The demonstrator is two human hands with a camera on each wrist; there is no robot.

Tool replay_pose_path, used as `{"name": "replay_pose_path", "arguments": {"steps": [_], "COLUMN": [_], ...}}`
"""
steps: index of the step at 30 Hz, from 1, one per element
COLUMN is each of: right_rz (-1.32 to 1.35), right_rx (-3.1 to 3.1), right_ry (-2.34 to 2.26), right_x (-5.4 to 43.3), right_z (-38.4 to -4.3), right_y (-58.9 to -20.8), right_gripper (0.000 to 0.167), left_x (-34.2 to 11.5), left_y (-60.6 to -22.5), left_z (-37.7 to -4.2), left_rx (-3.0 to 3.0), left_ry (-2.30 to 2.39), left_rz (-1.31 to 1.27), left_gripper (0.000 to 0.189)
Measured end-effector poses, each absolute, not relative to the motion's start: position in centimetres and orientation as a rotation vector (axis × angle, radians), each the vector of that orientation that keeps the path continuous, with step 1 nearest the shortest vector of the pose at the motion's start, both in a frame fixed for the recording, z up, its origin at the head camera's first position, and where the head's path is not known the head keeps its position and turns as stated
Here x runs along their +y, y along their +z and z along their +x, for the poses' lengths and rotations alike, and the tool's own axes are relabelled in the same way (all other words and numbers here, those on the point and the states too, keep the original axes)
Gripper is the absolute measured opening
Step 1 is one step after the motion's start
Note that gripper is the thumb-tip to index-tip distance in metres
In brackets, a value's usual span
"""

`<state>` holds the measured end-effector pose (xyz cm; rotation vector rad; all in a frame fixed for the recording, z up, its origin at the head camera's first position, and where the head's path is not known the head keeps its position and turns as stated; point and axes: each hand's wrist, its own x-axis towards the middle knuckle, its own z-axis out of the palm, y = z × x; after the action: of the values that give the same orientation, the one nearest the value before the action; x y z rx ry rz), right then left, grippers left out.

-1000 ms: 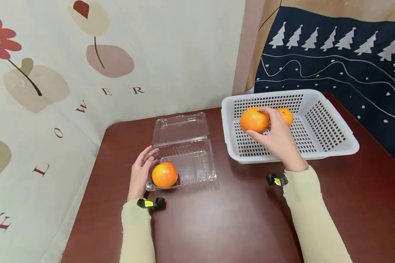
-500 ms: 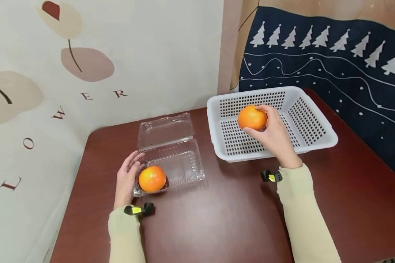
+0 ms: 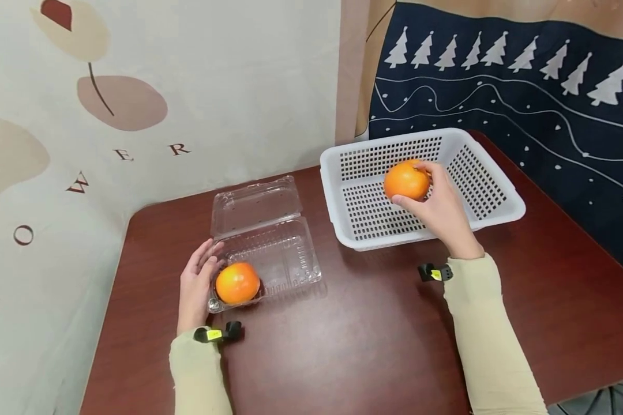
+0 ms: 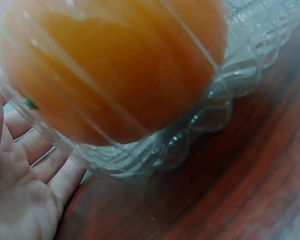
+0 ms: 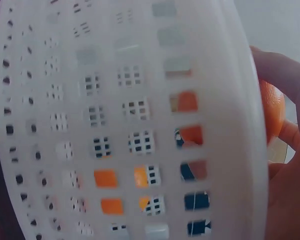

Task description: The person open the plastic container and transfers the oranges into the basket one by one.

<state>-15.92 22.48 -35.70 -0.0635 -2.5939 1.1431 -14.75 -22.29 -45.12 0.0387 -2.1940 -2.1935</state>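
Observation:
My right hand (image 3: 441, 204) grips an orange (image 3: 406, 180) by its right side, thumb in front and fingers behind, over the white perforated basket (image 3: 350, 238). In the right wrist view, part of that held orange (image 5: 273, 111) shows past the basket rim. Through the holes another orange (image 5: 106, 178) appears inside; in the head view my hand hides it. My left hand (image 3: 194, 286) lies along the left side of an opened clear plastic clamshell box (image 3: 285, 259), fingers loosely extended. An orange (image 3: 237, 283) sits in the box's near left corner, beside that hand.
The box's lid (image 3: 256, 204) is folded back toward the wall cloth (image 3: 249, 86). Box and basket stand apart on the brown table (image 3: 311, 351). A navy cloth with white trees (image 3: 498, 95) hangs behind the basket. Dark cables (image 3: 612, 397) show beyond the lower right table edge.
My right hand moves the held orange rightward over the basket, covering the other orange seen a second ago. The head view shifts, sliding the scene left. My left hand stays by the box.

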Motion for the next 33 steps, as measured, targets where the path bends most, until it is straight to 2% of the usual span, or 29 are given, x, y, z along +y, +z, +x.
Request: {"name": "replay_pose_path", "arguments": {"steps": [19,33], "right_rz": [-0.253,-0.206], "right_rx": [-2.798,-2.894], "right_ry": [1.033,1.026], "right_x": [27.9,29.6], "right_z": [-14.9,-16.2], "right_y": [-35.4,-34.9], "right_gripper": [0.087,0.086], "left_x": [-21.0,-21.4], "left_y": [-45.3,-45.2], "left_z": [-15.9,-14.8], "left_rx": [-2.201,-2.194], "left_ry": [-2.225,-2.218], "left_rz": [-0.058,0.109], "left_gripper": [0.046,0.045]}}
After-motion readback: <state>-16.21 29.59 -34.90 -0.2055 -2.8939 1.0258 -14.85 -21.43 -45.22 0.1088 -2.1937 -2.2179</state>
